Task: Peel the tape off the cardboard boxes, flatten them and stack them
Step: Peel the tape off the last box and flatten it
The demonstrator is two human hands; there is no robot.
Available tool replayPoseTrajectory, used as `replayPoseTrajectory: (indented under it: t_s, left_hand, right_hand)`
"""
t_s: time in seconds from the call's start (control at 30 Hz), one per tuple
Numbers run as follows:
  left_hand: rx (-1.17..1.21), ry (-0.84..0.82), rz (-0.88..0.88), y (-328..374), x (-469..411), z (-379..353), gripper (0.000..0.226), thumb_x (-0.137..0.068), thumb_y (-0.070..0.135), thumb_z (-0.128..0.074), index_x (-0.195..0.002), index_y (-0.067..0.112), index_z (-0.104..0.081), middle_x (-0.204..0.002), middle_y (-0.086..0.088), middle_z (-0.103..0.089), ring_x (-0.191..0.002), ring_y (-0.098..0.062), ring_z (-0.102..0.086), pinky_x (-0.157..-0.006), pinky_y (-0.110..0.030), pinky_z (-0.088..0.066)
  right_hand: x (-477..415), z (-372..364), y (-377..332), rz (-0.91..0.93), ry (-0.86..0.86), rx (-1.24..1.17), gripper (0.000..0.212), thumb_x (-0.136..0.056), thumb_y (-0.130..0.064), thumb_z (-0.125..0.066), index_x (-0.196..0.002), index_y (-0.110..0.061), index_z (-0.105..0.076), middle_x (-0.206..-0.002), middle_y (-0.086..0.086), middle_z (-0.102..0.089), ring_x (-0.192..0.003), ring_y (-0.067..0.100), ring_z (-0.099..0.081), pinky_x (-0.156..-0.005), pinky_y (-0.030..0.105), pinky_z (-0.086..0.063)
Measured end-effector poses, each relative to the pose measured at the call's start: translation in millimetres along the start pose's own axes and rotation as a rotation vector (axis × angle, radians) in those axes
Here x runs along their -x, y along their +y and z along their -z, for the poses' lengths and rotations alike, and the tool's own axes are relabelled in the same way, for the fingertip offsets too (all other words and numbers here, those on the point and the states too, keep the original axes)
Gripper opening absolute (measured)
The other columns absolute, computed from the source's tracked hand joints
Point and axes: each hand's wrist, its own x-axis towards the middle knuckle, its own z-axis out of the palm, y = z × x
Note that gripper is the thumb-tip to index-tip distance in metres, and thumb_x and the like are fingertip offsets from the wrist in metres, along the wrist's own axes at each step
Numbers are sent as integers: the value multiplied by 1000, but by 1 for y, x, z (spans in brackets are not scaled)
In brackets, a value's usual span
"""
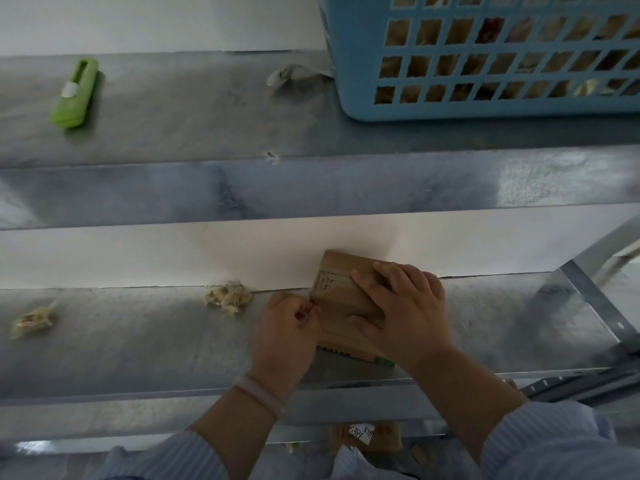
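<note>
- While your right hand [405,317] grips the small brown cardboard box [341,299], fingers curled over its top and thumb against its near face, the box rests on the lower grey metal shelf [138,341], its far end close to the white wall.
- Your left hand [285,327], just left of the box, has its fingers curled, with thumb and forefinger pinched together at the box's left edge; whether they nip tape or cardboard is too small to tell.
- Nearer to you than the box, a pale bracelet [258,393] sits on your left wrist.
- Left of the box on the same shelf lies a crumpled yellowish tape wad [228,296]; a second tape wad [31,321] lies well farther left.
- Above the box and to its right, a light blue plastic lattice basket [485,105] stands on the upper metal shelf [207,133], with brownish things showing through its holes.
- Above the box and far to its left, a lime-green plastic box cutter [75,93] lies on that upper shelf.
</note>
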Motion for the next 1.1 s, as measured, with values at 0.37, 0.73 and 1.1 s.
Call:
replayPoseTrajectory:
  t_s: [0.37,0.73,1.1]
  left_hand:
    - [-115,-170,-479,-4,-18,50,14,-75,32,-48,-68,20,-46,-79,10,-47,-67,-8,-49,-57,-26,-45]
    - [174,-129,-156,10,-10,28,14,-89,20,-64,-78,26,-60,-70,9,-67,-68,-3,-64,-63,-19,-51]
    - [-35,-237,-337,-24,4,30,32,-79,34,-76,-108,22,-73,-97,21,-60,-95,15,-48,-81,3,-32]
  right_hand:
    - [14,1,6,88,58,-68,62,-69,-62,-68,-124,-35,-66,-127,1,-61,-116,26,-55,-97,46,-40]
    - [50,-14,8,121,-35,-139,63,-69,-64,-66,-125,-36,-64,-127,-3,-60,-117,24,-54,-95,49,-43]
    - [45,-15,9,105,-90,-158,65,-69,-66,-61,-129,-39,-60,-130,-5,-59,-120,22,-52,-102,45,-39]
